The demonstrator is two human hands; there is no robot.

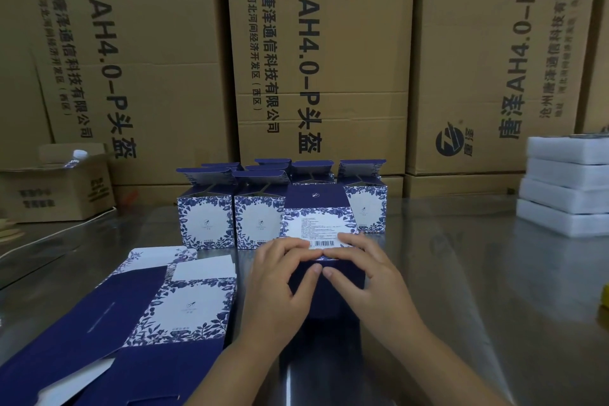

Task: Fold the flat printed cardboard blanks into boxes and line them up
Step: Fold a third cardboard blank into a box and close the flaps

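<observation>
Both hands are working on the half-folded box (318,224), which is standing at the middle of the steel bench (461,273). The left hand (280,277) and the right hand (359,273) are meeting at the fold where the white barcode panel is bending into a dark navy panel. Fingers are curling over the barcode side and thumbs are pressing the navy side, tips nearly touching, so each grip is clamped on the box. The palms are covering the box's lower sides, the fingers are hiding part of the barcode, and the fine print above it is too small to read. Just beyond the grip, finished boxes (206,221) are standing in rows with their top flaps open. The raised navy flap of the held box is screening one of them, and the rear row is showing only its flaps, so their count cannot be told. Left of the grip and touching the left wrist, flat blanks (138,320) are lying in a stack that is running off the lower edge. Far right of the grip, white foam blocks (566,188) are sitting piled and cut off by the edge, as is a yellow object (605,298) that cannot be identified. Far left, a small open carton (56,194) is holding a bottle (77,156), with only its cap and shoulder showing. Tall printed shipping cartons (329,59) are filling the background.
</observation>
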